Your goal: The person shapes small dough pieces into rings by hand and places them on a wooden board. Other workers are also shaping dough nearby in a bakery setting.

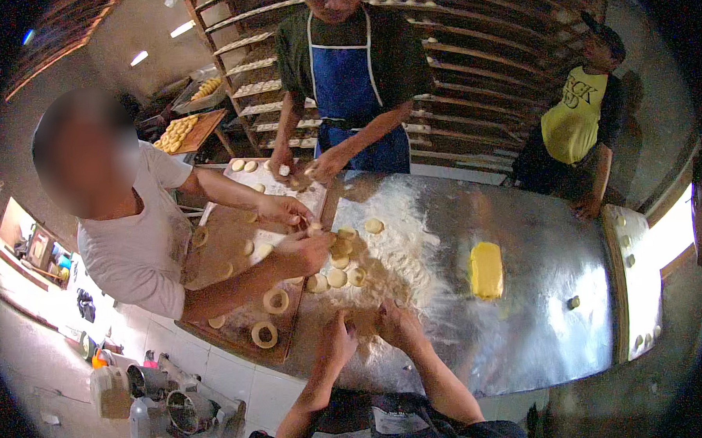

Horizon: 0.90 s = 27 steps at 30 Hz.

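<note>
Low over the near edge of the metal table (543, 320), my left hand (340, 343) and my right hand (400, 325) face each other, a small gap apart. Both have curled fingers; whatever they may hold is hidden. Just beyond them lies a patch of loose white flour (406, 252). Several round dough pieces (337, 277) sit close together ahead of my left hand, and another dough round (374, 226) lies farther off in the flour. To the right of the flour rests a yellow block (486, 270), which looks like butter or margarine.
At left, a person in white (132, 228) pinches dough over a wooden board (241, 293) bearing dough rings (264, 334). Across the table, a person in a blue apron (345, 82) handles dough. Another person (574, 115) stands far right. Tray racks (470, 65) line the back.
</note>
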{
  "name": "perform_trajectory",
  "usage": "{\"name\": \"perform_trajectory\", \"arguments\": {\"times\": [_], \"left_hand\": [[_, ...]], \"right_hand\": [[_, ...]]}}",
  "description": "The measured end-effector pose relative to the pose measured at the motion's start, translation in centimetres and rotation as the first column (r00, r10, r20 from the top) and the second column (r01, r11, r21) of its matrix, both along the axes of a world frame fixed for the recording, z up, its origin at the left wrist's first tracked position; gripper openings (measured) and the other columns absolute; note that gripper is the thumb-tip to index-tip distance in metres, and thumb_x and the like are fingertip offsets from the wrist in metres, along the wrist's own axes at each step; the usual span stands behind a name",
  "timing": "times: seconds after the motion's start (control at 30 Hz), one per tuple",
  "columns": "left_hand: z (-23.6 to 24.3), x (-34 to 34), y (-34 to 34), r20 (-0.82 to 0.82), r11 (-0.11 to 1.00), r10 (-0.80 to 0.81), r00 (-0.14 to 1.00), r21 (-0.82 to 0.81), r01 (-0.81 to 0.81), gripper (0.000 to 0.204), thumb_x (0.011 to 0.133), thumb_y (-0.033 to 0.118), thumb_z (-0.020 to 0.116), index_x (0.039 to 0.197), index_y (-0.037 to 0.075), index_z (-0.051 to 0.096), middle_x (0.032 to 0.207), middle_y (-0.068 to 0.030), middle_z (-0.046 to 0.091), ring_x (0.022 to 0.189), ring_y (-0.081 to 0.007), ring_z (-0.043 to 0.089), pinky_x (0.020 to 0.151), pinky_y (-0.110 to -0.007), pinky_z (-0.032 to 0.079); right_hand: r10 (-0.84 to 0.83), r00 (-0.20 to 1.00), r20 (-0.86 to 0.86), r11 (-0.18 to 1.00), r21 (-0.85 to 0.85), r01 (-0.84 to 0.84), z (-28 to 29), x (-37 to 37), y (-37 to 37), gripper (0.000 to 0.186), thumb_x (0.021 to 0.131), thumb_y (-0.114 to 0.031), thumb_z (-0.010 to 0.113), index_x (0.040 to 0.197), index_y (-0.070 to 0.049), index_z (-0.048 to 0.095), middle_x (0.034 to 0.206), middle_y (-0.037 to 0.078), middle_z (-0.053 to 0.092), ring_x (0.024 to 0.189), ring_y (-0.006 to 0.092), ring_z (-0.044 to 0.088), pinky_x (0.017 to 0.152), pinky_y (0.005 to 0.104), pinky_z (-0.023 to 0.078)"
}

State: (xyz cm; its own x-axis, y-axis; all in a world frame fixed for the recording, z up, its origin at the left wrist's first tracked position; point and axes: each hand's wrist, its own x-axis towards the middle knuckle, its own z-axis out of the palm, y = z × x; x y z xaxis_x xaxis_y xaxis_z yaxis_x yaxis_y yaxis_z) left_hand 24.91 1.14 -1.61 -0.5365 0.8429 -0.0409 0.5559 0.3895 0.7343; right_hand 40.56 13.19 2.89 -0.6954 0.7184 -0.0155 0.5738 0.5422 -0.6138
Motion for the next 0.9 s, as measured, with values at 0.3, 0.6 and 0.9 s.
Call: {"name": "perform_trajectory", "arguments": {"times": [0.3,0.6,0.9], "left_hand": [[6.3,2.6,-0.8,0.254,0.949,0.002,0.967,-0.306,0.079,0.026,0.092,0.018,0.066,0.107,-0.003,0.066,0.092,-0.0201,0.072,0.083,-0.0379,0.07,0.079,-0.045,0.056],[14.7,4.7,-0.8,0.411,0.995,-0.073,0.909,0.098,0.036,0.025,0.087,0.018,0.075,0.102,-0.001,0.067,0.086,-0.0106,0.072,0.075,-0.0153,0.068,0.068,-0.031,0.054],[12.0,5.7,0.6,-0.005,0.876,0.098,0.995,0.475,-0.084,0.043,0.072,-0.01,0.065,0.112,0.004,0.059,0.09,-0.0102,0.058,0.088,-0.0307,0.059,0.082,-0.037,0.049]], "right_hand": [[0.159,0.987,-0.03,0.925,-0.345,-0.159,3.1,-0.8,1.1,0.039,0.085,-0.02,0.071,0.116,-0.006,0.052,0.096,0.018,0.066,0.092,0.0336,0.068,0.078,0.0447,0.054],[-0.053,0.955,-0.291,0.849,-0.517,-0.111,7.8,3.1,0.3,0.055,0.077,-0.003,0.075,0.123,-0.008,0.044,0.094,0.011,0.063,0.087,0.0265,0.066,0.08,0.0373,0.054],[-0.281,0.82,-0.499,0.607,-0.754,-0.251,5.5,-0.1,-1.3,0.058,0.079,0.003,0.063,0.133,-0.006,0.044,0.115,0.016,0.059,0.103,0.0267,0.063,0.089,0.0388,0.051]]}}
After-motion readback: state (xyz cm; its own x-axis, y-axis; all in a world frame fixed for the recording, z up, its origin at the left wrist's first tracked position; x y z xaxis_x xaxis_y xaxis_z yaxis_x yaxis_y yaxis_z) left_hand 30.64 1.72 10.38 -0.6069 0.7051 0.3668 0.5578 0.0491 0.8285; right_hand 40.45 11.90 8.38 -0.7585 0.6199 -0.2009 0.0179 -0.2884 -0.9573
